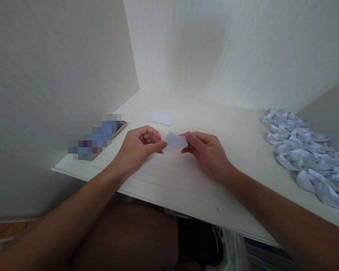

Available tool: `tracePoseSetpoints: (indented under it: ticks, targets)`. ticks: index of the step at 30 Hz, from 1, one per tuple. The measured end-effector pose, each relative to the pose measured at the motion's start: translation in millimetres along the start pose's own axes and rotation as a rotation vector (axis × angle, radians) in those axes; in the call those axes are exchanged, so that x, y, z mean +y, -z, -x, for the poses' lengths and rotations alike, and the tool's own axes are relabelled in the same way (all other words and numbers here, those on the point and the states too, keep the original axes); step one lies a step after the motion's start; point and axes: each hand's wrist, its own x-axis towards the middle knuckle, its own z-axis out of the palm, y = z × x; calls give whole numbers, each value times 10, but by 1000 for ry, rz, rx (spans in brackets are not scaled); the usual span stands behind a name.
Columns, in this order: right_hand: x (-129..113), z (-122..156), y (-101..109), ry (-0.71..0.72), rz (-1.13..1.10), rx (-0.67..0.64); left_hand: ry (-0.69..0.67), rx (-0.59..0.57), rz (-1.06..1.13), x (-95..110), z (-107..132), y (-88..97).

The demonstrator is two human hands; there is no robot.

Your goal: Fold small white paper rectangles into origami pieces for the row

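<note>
left hand and right hand pinch one paper slip; folded papers at right, done; flat sheets far, unfolded.

Left hand, right hand, forearms: bare. Leg bare, meeting black garment, thin white lines along one edge; kind unclear.
</note>
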Motion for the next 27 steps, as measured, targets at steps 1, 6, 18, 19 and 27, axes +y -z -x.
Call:
tracePoseSetpoints:
  ticks: [1,6,18,19,27]
  targets:
    - [3,-12,5,-40,-39,-14,-16,-6,-30,15,1,7]
    - [8,-56,44,-168,-135,-88,-94,17,-208,139,17,6]
    - [-43,-24,59,43,407,-100,-160,-51,-275,130,42,10]
    - [-50,-23,58,53,436,-95,-171,-57,-281,123,44,11]
    - [-66,-20,61,62,597,-22,-186,-93,-356,74,50,-17]
